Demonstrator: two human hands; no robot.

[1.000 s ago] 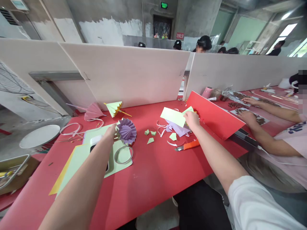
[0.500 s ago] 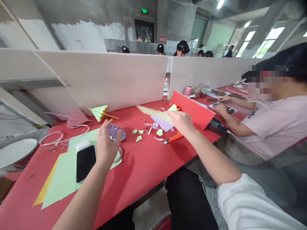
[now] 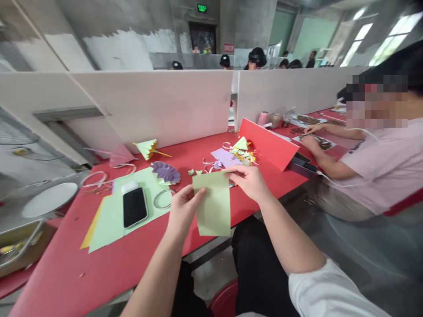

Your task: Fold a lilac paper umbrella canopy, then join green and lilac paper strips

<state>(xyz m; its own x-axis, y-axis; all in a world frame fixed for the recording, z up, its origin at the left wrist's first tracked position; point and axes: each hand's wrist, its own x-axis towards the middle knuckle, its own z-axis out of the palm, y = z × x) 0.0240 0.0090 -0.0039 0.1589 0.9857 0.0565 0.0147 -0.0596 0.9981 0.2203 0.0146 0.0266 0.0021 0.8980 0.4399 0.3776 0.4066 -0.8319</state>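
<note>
Both my hands hold a light green sheet of paper point(image 3: 214, 204) upright over the near edge of the red table point(image 3: 139, 259). My left hand point(image 3: 183, 207) pinches its left edge. My right hand point(image 3: 248, 180) pinches its top right corner. Just beyond the sheet lie a purple pleated paper fan point(image 3: 165, 171), small green paper scraps point(image 3: 194, 172), a purple sheet point(image 3: 225, 157) and a pile of coloured folded pieces point(image 3: 243, 152).
A phone point(image 3: 134, 206) lies on green and yellow sheets point(image 3: 105, 220) beside a wire ring point(image 3: 160, 198). Pink point(image 3: 120, 156) and green paper umbrellas point(image 3: 148, 148) rest by the white partition point(image 3: 158, 105). A red board point(image 3: 268, 143) leans at right; a person in pink point(image 3: 380, 167) works beyond.
My right hand brought the green sheet from the far pile toward me. My left hand left the purple fan and took hold of the sheet's left edge.
</note>
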